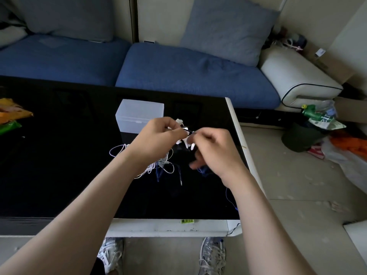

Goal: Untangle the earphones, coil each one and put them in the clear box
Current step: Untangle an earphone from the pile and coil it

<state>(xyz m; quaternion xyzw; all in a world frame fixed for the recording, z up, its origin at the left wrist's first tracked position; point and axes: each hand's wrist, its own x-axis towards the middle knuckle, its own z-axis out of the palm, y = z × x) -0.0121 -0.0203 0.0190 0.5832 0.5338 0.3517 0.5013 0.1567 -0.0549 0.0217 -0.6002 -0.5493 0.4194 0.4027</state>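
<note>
Hands: left hand (158, 137) and right hand (215, 149) raised over the black table (59, 155), close together.
Fingers: both pinch a bunch of white earbuds (185, 138) between them.
Cords: white and dark blue earphone cords (158, 165) hang in a tangle onto the table.
Box: clear box (139, 115) shut, just behind the left hand.
</note>
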